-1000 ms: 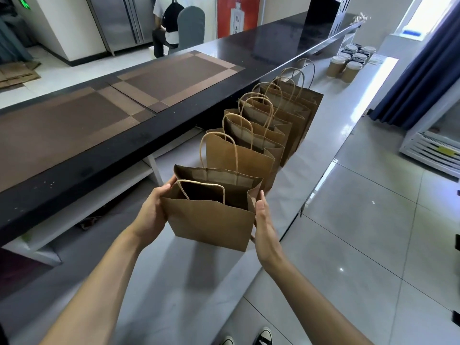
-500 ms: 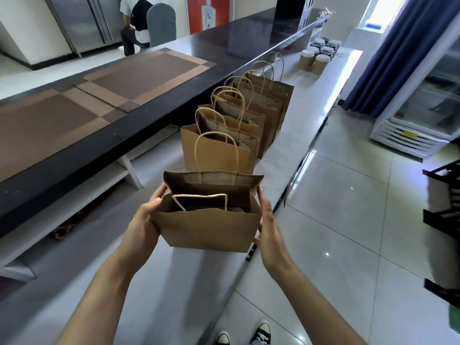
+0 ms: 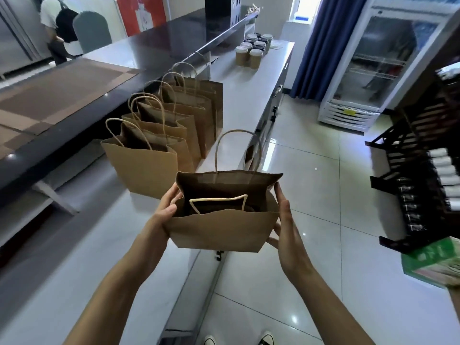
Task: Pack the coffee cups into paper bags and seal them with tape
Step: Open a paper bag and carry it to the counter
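An open brown paper bag (image 3: 219,227) hangs in the air between my hands, over the front edge of the grey counter (image 3: 249,95). Its near handle is folded inside and its far handle stands up. My left hand (image 3: 159,220) pinches the bag's left side, thumb on the front, fingers over the rim. My right hand (image 3: 286,227) lies flat against the right side with straight fingers. A row of several open paper bags (image 3: 146,165) stands on the counter to the left. Several lidded coffee cups (image 3: 254,49) are grouped at the counter's far end. I see no tape.
A raised dark bar top (image 3: 99,95) runs along the counter's left. Right of the tiled aisle stand a glass-door fridge (image 3: 380,70), a black rack (image 3: 423,170) and a green box (image 3: 433,265). A person (image 3: 57,26) stands far back left.
The bag has come up off the counter and moved right, away from the row of bags. Both hands moved with it, and my view has swung to the right.
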{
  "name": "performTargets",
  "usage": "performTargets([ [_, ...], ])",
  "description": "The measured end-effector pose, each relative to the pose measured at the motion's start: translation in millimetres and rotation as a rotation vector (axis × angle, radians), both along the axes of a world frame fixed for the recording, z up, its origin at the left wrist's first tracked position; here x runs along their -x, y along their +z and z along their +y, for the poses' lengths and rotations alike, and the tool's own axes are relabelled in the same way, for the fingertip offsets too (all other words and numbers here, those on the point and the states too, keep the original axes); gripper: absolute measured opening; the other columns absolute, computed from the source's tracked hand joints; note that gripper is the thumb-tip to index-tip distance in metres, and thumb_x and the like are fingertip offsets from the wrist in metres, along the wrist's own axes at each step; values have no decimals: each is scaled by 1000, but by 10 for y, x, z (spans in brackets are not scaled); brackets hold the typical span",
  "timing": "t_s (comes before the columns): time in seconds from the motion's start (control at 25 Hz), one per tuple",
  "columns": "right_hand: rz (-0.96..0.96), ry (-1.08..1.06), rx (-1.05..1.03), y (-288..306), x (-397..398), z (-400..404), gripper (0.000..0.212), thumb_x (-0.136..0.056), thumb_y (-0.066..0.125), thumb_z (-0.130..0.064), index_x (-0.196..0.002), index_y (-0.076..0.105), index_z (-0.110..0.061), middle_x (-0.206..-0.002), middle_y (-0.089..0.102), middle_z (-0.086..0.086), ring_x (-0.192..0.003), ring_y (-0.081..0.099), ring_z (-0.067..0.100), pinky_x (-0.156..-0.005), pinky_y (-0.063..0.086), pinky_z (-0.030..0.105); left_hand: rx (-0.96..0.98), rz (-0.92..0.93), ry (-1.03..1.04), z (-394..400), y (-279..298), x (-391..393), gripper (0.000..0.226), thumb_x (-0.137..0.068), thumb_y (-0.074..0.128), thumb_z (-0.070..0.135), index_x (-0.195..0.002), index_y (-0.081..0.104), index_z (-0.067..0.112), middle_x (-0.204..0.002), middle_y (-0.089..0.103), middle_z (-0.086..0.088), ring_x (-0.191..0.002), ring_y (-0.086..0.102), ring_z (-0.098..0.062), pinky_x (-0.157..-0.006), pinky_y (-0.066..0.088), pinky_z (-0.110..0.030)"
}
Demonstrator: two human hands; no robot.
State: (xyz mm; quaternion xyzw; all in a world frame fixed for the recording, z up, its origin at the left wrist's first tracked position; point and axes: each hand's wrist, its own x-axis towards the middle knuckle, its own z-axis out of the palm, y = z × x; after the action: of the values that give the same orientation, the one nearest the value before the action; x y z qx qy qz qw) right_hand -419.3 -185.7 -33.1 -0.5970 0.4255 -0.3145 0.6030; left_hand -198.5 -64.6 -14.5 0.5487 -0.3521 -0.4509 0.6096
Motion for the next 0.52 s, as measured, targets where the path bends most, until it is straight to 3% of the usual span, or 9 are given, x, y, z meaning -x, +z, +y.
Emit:
performTargets([
  [0.12,-18,-50,4,7,415,-237,61,-81,20,-89,-140,21,-78,-163,30,-25,-152,31,14,-120,33,59,-9,-21,-58,-375,53,363,95,-70,67,63,-154,38,31,-153,51,7,-141,46,-14,-113,41,-39],
  [0.2,-22,-64,-8,10,649,-394,61,-81,22,-89,-141,22,-77,-161,33,-26,-151,32,12,-119,35,57,-7,-7,-72,-609,88,586,101,-65,74,63,-152,40,24,-149,54,4,-138,50,-15,-103,50,-28],
  [0.24,-25,-64,-13,19,763,-478,62,-81,22,-91,-141,21,-77,-161,33,-26,-151,33,12,-119,35,57,-1,-2,-63,-708,83,698,88,-73,68,56,-151,42,25,-149,55,4,-137,51,-15,-99,52,-26],
  [0.32,-30,-78,-6,20,984,-650,67,-78,25,-96,-142,20,-77,-162,30,-26,-152,31,12,-120,33,58,-3,-15,-48,-856,51,927,74,-81,56,45,-151,41,31,-150,55,5,-139,50,-16,-105,49,-37],
  [0.4,-29,-91,8,0,1178,-829,69,-77,26,-97,-143,21,-76,-163,27,-28,-153,29,11,-122,27,58,-10,-19,-32,-998,4,1102,82,-75,57,52,-153,39,34,-152,52,7,-140,49,-17,-112,42,-49],
  [0.52,-35,-107,-14,-23,1390,-1054,63,-82,26,-91,-143,23,-75,-162,28,-29,-153,28,9,-124,26,57,-33,-36,-31,-1237,-24,1329,83,-74,54,56,-153,39,36,-153,51,9,-140,47,-18,-113,40,-54],
])
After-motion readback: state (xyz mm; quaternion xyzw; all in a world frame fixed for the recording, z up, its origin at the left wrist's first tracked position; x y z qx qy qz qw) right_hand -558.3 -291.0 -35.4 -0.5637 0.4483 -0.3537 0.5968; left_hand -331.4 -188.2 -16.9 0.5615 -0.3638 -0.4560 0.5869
